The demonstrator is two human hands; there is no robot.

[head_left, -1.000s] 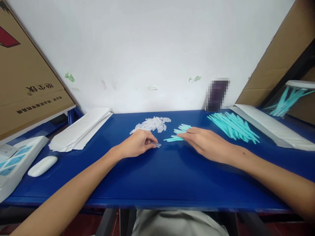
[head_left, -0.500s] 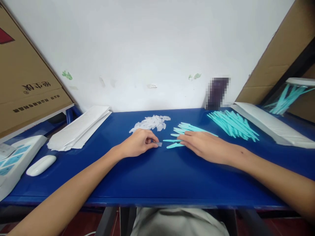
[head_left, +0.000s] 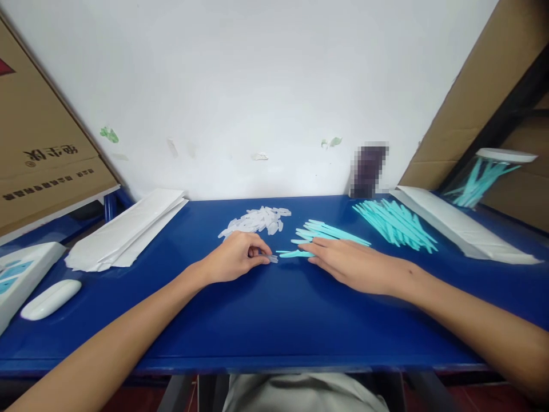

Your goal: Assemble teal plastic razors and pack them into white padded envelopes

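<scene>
My left hand (head_left: 235,257) is closed in a pinch on small translucent plastic caps (head_left: 273,259), whose ends stick out past the fingertips. Just to the right, my right hand (head_left: 360,266) has its fingers closed over turquoise eyebrow razors (head_left: 292,253); their thin tips point at the caps, a small gap apart. The fingers hide the rest of these razors. Beyond the right hand lies a small group of turquoise razors (head_left: 328,230), side by side. A loose heap of translucent caps (head_left: 261,220) rests behind my left hand.
A larger pile of turquoise razors (head_left: 394,223) lies at the back right, beside a white packet (head_left: 465,226) and a clear jar (head_left: 484,177) of razors. To the left are white paper bags (head_left: 128,229), a white oval case (head_left: 51,299) and a power strip (head_left: 32,274). Cardboard boxes flank the blue table (head_left: 274,326).
The tips of the razors in my right hand have drawn together and sit closer to the caps. My left hand keeps its pinch. The whole view has shifted slightly.
</scene>
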